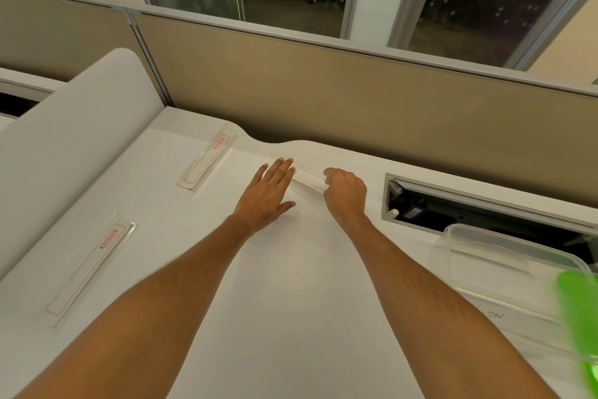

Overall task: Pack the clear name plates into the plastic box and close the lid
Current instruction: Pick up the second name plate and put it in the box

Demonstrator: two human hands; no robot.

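Between the two sets of fingertips, a clear name plate on the white desk: right hand curled shut on its near end, left hand spread flat, fingers pressing the far end. Well left of the fingers, two more plates untouched. Right of the fingers, the plastic box, open, green lid beside. Risk: slick plate slipping from a one-ended pinch, or flexing on the lift
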